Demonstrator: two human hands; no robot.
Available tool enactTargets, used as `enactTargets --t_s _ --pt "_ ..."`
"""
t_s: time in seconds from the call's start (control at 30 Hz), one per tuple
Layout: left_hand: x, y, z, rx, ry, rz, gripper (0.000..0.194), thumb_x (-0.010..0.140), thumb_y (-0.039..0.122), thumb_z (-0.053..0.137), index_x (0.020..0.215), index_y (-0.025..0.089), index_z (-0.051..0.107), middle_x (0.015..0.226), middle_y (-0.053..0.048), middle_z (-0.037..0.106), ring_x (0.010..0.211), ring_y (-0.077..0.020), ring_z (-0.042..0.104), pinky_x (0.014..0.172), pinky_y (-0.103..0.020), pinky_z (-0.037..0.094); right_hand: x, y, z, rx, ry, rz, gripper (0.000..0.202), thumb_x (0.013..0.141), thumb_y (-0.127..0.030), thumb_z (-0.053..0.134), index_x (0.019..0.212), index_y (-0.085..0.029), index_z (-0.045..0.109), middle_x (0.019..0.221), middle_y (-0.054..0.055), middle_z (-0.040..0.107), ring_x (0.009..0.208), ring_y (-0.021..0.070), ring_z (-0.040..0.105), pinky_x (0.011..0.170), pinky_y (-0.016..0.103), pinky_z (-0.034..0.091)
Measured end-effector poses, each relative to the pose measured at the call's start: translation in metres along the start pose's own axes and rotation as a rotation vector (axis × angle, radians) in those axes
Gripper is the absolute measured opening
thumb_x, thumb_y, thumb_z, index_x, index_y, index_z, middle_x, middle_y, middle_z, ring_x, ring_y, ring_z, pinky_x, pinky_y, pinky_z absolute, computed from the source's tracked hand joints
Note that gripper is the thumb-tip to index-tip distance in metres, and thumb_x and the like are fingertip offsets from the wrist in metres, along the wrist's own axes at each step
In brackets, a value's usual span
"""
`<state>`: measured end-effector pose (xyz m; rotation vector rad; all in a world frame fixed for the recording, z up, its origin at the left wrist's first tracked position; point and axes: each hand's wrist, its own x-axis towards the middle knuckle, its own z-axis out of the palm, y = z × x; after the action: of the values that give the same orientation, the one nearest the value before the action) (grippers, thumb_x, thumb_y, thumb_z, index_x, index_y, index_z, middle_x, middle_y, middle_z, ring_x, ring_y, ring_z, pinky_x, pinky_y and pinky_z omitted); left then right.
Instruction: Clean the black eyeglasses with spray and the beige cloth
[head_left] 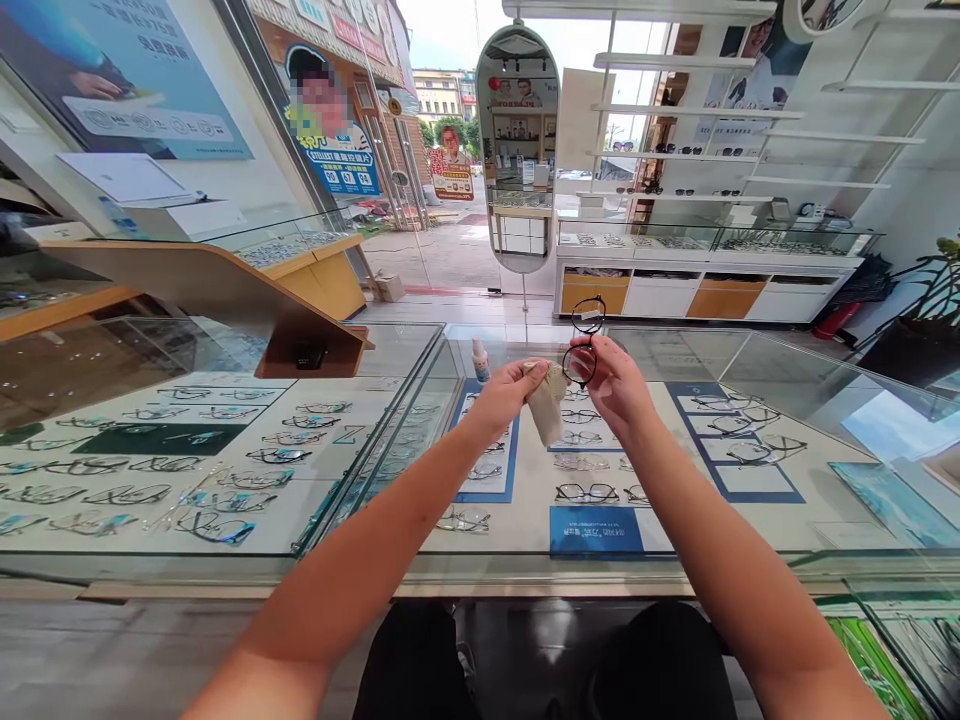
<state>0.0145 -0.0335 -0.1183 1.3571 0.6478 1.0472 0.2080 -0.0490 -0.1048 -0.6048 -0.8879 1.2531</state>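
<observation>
My left hand (517, 390) pinches a beige cleaning cloth (547, 405), which hangs down over the glass counter. Just to its right, my right hand (616, 380) grips a pair of dark, round-rimmed eyeglasses (589, 316). The glasses are held upright on their side, one lens above the other, with a small white label on the upper lens. The cloth's right edge comes close to the lower lens; whether they touch I cannot tell. Behind my left hand stands a small white spray bottle (480, 360) on the counter.
Several eyeglasses (587, 493) lie inside the glass display case (517, 567) under my arms, some on blue-edged trays (757, 496). More frames fill the left case. A brown wooden stand (300, 350) rises at left. An oval mirror (523, 150) and white shelves (697, 112) are farther back.
</observation>
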Motion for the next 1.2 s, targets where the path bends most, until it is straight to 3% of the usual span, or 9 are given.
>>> enactTargets --t_s 0.17,0.3,0.43,0.53,0.67,0.77,0.9,1.0,1.2 --pt "0.000 0.009 -0.024 0.377 0.097 -0.046 0.075 0.081 0.090 0.083 0.103 0.018 0.084 0.097 -0.008 0.078 0.088 -0.0258 0.068 0.073 -0.031 0.049 0.006 -0.011 -0.010 -0.031 -0.018 -0.001 0.043 0.072 -0.056 0.099 0.090 -0.025 0.077 0.110 0.005 0.079 0.100 0.0201 0.071 0.086 0.031 0.058" --pt "0.002 0.011 -0.034 0.436 0.132 -0.099 0.066 0.082 0.081 0.085 0.102 0.019 0.084 0.092 -0.007 0.077 0.084 -0.0245 0.066 0.068 -0.029 0.047 0.005 -0.012 -0.012 -0.050 -0.066 0.017 0.043 0.073 -0.057 0.098 0.087 -0.024 0.075 0.107 0.005 0.079 0.097 0.0197 0.071 0.088 0.031 0.058" --pt "0.006 0.010 -0.027 0.163 0.315 -0.129 0.037 0.091 0.052 0.091 0.097 0.017 0.080 0.091 -0.006 0.076 0.082 -0.0208 0.067 0.065 -0.026 0.049 0.004 -0.008 -0.011 -0.135 -0.079 -0.024 0.038 0.078 -0.056 0.094 0.087 -0.024 0.075 0.108 0.006 0.080 0.103 0.0217 0.071 0.092 0.033 0.056" --pt "0.006 0.010 -0.013 -0.181 0.428 -0.182 0.014 0.105 0.026 0.078 0.098 0.014 0.075 0.096 -0.008 0.077 0.085 -0.0185 0.071 0.074 -0.027 0.059 -0.001 0.003 -0.007 -0.342 -0.067 -0.133 0.032 0.085 -0.053 0.090 0.088 -0.025 0.075 0.106 0.006 0.080 0.106 0.0247 0.071 0.098 0.038 0.055" --pt "-0.002 0.009 0.014 -0.422 0.425 -0.163 0.020 0.114 0.011 0.060 0.097 0.012 0.071 0.096 -0.010 0.076 0.084 -0.0158 0.073 0.080 -0.025 0.062 -0.014 0.025 0.004 -0.801 0.005 -0.447 0.023 0.096 -0.048 0.076 0.093 -0.025 0.076 0.103 0.008 0.079 0.105 0.0297 0.069 0.098 0.047 0.053" --pt "-0.011 0.006 0.034 -0.501 0.364 -0.116 0.023 0.116 0.010 0.055 0.099 0.013 0.069 0.095 -0.008 0.074 0.083 -0.0138 0.072 0.085 -0.025 0.062 -0.023 0.040 0.012 -1.023 0.059 -0.674 0.017 0.104 -0.036 0.068 0.094 -0.025 0.076 0.101 0.008 0.079 0.104 0.0301 0.067 0.095 0.047 0.053" --pt "-0.019 0.001 0.049 -0.506 0.333 -0.036 0.014 0.114 0.009 0.057 0.105 0.015 0.066 0.099 -0.007 0.074 0.091 -0.0156 0.074 0.093 -0.027 0.061 -0.027 0.048 0.019 -1.065 0.151 -0.821 0.018 0.108 -0.032 0.066 0.094 -0.025 0.074 0.098 0.007 0.077 0.097 0.0286 0.066 0.092 0.046 0.052" --pt "-0.022 -0.007 0.051 -0.411 0.289 -0.010 0.005 0.113 0.020 0.064 0.109 0.019 0.061 0.099 -0.005 0.073 0.097 -0.0183 0.074 0.092 -0.029 0.060 -0.028 0.044 0.022 -1.025 0.209 -0.796 0.022 0.110 -0.038 0.065 0.093 -0.027 0.073 0.098 0.008 0.076 0.097 0.0291 0.066 0.095 0.047 0.051" --pt "-0.030 -0.018 0.044 0.236 0.197 0.183 0.034 0.111 0.056 0.066 0.110 0.024 0.057 0.085 -0.001 0.065 0.076 -0.0210 0.063 0.073 -0.033 0.050 -0.021 0.025 0.016 -0.894 0.293 -0.662 0.022 0.106 -0.048 0.069 0.093 -0.030 0.072 0.106 0.010 0.074 0.110 0.0334 0.062 0.114 0.054 0.042"
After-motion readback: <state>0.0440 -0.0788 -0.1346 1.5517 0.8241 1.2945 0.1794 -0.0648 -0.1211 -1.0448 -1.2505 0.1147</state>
